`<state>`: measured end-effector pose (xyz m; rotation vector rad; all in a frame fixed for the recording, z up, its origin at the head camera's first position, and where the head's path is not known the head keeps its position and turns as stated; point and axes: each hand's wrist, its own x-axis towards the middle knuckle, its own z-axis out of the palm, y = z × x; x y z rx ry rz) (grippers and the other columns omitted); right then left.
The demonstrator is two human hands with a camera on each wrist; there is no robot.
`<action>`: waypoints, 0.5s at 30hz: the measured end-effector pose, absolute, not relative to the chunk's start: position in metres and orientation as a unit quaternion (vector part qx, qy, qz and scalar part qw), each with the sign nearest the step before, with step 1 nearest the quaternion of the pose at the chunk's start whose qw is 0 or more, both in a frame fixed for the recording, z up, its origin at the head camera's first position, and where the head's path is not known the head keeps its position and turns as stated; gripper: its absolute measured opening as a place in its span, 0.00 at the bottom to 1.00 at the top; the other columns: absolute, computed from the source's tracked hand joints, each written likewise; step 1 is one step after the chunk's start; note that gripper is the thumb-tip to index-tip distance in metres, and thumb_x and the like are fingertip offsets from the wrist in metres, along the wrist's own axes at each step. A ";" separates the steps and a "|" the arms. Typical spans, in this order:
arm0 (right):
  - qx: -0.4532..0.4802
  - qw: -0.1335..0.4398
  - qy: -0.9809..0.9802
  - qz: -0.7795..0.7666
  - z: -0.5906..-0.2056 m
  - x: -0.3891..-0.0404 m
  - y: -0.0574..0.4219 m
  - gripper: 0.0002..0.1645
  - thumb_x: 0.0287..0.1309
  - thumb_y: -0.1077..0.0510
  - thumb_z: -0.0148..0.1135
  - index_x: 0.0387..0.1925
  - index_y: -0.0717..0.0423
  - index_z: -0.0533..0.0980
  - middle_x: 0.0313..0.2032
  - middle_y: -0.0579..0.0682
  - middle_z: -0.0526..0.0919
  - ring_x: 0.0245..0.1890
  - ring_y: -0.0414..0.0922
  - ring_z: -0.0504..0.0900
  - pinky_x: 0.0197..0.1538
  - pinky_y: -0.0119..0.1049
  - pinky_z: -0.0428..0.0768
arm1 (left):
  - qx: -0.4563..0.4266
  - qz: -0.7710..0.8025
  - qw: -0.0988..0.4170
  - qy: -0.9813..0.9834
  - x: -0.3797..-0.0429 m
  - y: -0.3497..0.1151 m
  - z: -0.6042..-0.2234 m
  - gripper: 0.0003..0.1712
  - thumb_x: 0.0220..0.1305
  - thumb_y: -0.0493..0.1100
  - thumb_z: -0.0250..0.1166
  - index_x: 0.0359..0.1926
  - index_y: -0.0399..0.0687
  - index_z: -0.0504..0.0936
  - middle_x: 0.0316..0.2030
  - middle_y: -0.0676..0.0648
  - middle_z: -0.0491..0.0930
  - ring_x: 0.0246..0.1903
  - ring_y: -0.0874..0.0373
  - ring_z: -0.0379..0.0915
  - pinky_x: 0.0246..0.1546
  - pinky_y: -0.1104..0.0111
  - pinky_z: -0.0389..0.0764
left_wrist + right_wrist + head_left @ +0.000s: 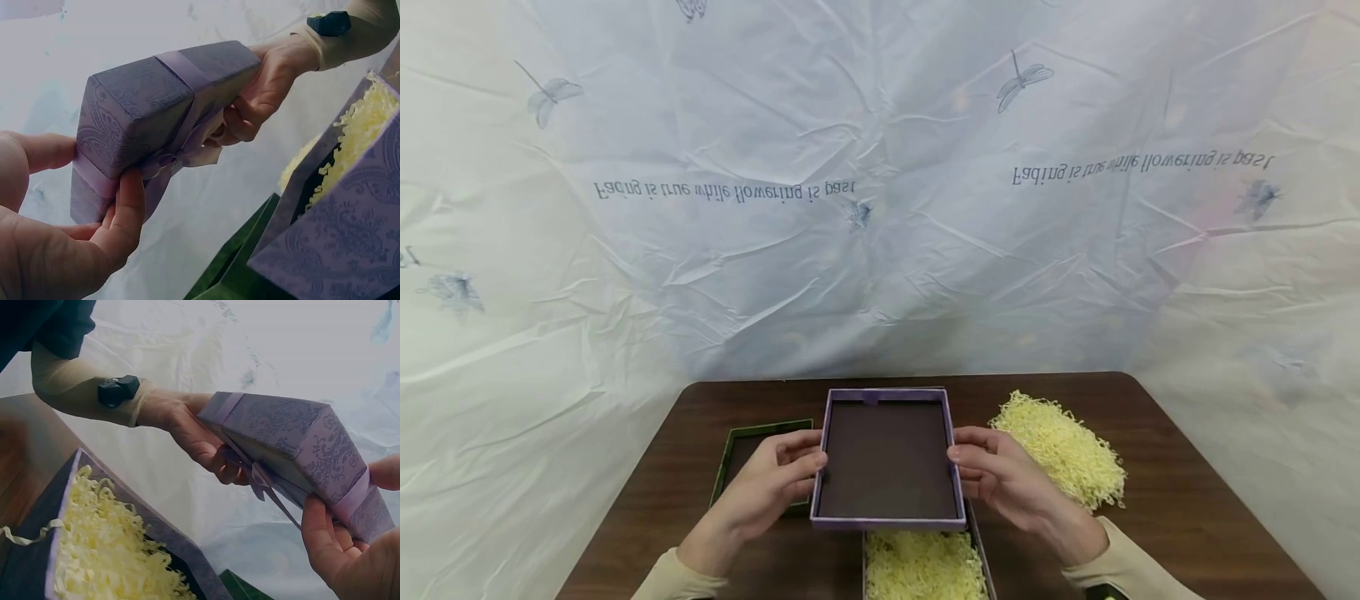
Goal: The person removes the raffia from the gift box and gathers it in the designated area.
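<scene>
1. I'm holding the purple lid (887, 458) upside down, hollow side up, above the table (1187, 500), its long axis running away from me
2. My left hand (767, 487) is gripping its left wall, right hand (1007, 479) its right wall; fingers curled underneath, both equally near
3. The purple box (925, 567) filled with yellow shreds is sitting just under the lid's near edge
4. A green lid (737, 454) is lying to the left, a loose shred pile (1063, 450) to the right; neither is blocking

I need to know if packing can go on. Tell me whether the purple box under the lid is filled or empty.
Filled: the purple box shows yellow shredded paper up to its rim, below the lifted lid.
</scene>
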<state>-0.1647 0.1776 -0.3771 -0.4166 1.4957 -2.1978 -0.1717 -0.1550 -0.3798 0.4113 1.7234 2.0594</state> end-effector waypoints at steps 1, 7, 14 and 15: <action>-0.149 0.225 0.543 -0.796 -0.377 -0.165 0.176 0.16 0.66 0.66 0.53 0.54 0.66 0.66 0.40 0.49 0.83 0.37 0.42 0.85 0.48 0.41 0.83 | 0.153 0.743 0.209 0.617 -0.172 -0.157 -0.380 0.39 0.71 0.40 0.56 0.70 0.22 0.49 0.52 0.44 0.71 0.48 0.60 0.73 0.46 0.69 0.81; -0.138 0.240 0.540 -0.795 -0.378 -0.165 0.165 0.15 0.64 0.66 0.55 0.52 0.64 0.68 0.36 0.47 0.82 0.35 0.41 0.84 0.47 0.40 0.83 | 0.170 0.748 0.203 0.609 -0.171 -0.168 -0.382 0.36 0.71 0.37 0.56 0.69 0.18 0.50 0.52 0.46 0.76 0.49 0.59 0.77 0.49 0.64 0.82; -0.128 0.248 0.553 -0.785 -0.375 -0.164 0.156 0.18 0.63 0.64 0.58 0.52 0.64 0.66 0.35 0.44 0.81 0.34 0.39 0.81 0.45 0.39 0.83 | 0.195 0.744 0.193 0.609 -0.168 -0.180 -0.384 0.34 0.71 0.35 0.54 0.67 0.17 0.50 0.52 0.44 0.77 0.49 0.57 0.77 0.49 0.63 0.82; -0.126 0.251 0.554 -0.784 -0.374 -0.164 0.156 0.19 0.63 0.64 0.58 0.52 0.64 0.66 0.35 0.44 0.81 0.34 0.39 0.82 0.45 0.39 0.83 | 0.199 0.745 0.192 0.607 -0.168 -0.181 -0.384 0.33 0.71 0.35 0.53 0.67 0.16 0.51 0.52 0.43 0.77 0.49 0.57 0.77 0.49 0.63 0.82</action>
